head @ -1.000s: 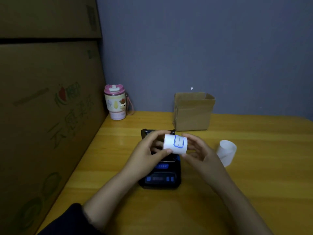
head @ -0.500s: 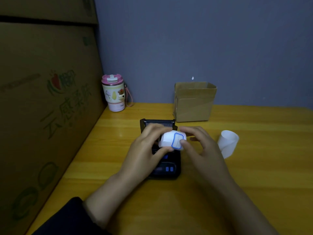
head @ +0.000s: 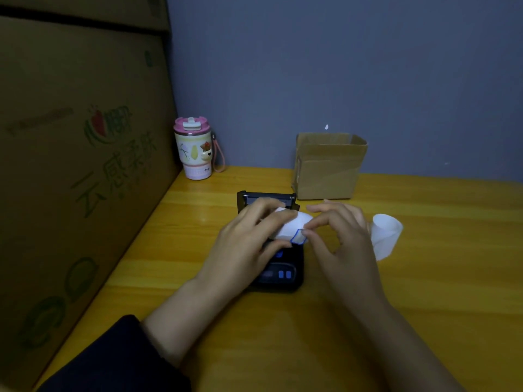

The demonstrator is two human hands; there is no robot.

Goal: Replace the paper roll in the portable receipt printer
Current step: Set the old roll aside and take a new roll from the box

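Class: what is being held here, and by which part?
New paper roll: left hand wraps its body; right hand pinches the blue-edged sticker.

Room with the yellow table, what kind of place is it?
Probably a small packing or stockroom corner, though I can't be sure. Big printed cartons stand stacked along the left, a small open box sits by the wall, and a receipt printer lies on the table.

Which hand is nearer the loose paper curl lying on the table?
Right. The right hand sits just beside the paper curl; the left hand is beyond the new roll.
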